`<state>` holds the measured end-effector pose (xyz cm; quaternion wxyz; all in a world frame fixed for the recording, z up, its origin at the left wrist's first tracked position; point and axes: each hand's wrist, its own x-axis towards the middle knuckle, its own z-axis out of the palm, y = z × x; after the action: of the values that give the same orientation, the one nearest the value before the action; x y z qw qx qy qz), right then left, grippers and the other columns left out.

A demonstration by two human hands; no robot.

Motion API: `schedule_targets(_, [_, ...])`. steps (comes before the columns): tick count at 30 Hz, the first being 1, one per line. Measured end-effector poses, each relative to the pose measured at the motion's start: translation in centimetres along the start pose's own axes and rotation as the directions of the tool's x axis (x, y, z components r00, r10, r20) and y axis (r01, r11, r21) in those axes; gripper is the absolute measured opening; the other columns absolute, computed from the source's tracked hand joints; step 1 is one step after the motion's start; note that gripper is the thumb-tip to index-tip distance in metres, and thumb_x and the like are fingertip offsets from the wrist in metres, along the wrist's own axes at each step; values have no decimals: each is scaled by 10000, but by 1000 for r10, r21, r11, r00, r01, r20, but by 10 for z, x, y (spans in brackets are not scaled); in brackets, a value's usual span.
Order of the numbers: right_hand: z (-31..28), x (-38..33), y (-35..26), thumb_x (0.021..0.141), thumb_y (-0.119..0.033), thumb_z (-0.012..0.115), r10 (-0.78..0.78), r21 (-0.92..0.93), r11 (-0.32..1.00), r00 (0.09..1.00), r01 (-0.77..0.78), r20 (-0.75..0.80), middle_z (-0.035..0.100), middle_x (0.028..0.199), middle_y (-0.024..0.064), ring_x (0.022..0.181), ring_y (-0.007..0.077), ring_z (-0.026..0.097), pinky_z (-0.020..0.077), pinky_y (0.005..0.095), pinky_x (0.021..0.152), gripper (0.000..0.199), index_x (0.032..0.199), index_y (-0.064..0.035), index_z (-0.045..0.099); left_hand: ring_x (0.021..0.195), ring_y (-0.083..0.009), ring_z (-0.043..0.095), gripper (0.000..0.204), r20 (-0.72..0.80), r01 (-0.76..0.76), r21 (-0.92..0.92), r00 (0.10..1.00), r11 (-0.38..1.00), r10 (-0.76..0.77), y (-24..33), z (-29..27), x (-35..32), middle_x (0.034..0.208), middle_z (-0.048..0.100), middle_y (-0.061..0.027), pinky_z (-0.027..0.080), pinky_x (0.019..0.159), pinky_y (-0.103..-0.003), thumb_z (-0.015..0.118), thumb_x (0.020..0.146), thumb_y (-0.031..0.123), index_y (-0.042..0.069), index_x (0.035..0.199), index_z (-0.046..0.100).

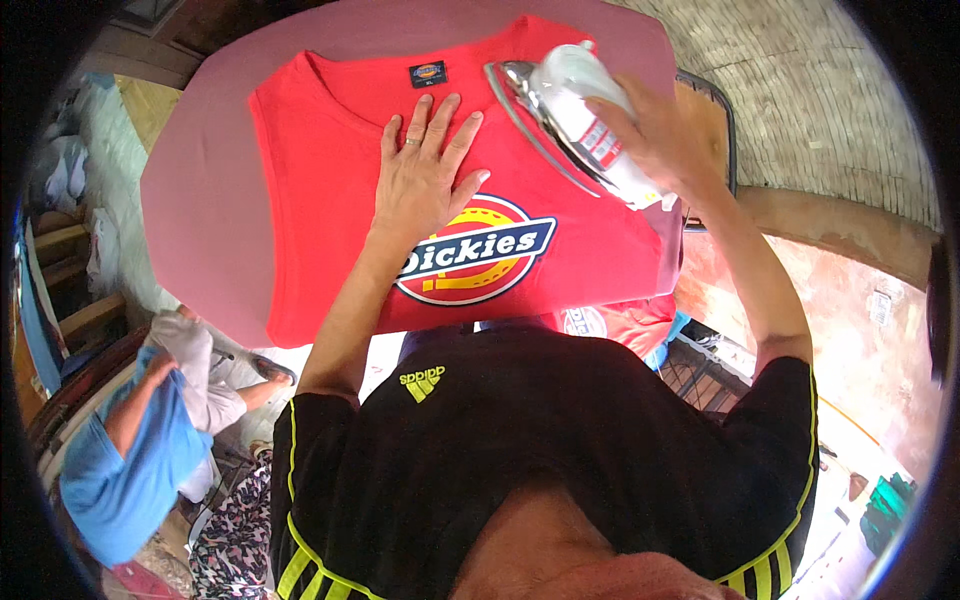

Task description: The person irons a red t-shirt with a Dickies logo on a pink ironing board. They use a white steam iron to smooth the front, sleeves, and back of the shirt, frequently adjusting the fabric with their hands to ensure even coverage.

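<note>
A red sleeveless shirt (330, 230) lies spread on the mauve-covered ironing board (205, 190), with its neckline at the far side and a round printed emblem on its front. My left hand (425, 165) rests flat on the cloth above the emblem, fingers spread, a ring on one finger. In my right hand (655, 135) is a white clothes iron (575, 95), gripped at the shirt's right side. The iron is tilted, and its shiny metal edge faces left. Whether its plate touches the cloth I cannot tell.
More red printed cloth (630, 322) hangs below the board's near right edge. On the left, a person in a blue shirt (130, 450) is close by, near wooden steps (75, 270). A dark metal frame (725, 115) stands right of the board, before a woven wall (800, 95).
</note>
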<state>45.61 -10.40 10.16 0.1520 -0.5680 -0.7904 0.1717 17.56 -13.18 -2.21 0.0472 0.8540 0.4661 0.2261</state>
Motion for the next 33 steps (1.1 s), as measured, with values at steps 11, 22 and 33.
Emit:
schedule_targets(11, [-4,44,7,977,-420,595,-111,54,993,966,101,233,679,870,227,757,338,681,523,402,685,484,1163,26,569,1456,-378,288,718,-43,242,84,970,967,-239,0,1,-5,1581,317,-144,184,1144,-600,576,913,513,65,1455,434])
schedule_targets(22, [-9,44,-2,956,-417,620,-92,169,985,914,26,395,660,807,225,740,381,672,511,439,684,422,1088,-16,592,1471,-400,250,723,-80,348,90,936,933,-342,0,2,-5,1578,301,-198,162,1154,-595,560,922,464,-21,1441,426])
schedule_targets(33, [16,65,-46,972,-365,620,-123,143,987,891,66,437,669,875,168,773,213,656,510,357,704,401,1145,-6,580,1469,-390,257,722,-194,486,142,868,862,-458,-38,-8,-27,1588,295,-189,184,1154,-581,549,935,433,2,1484,367])
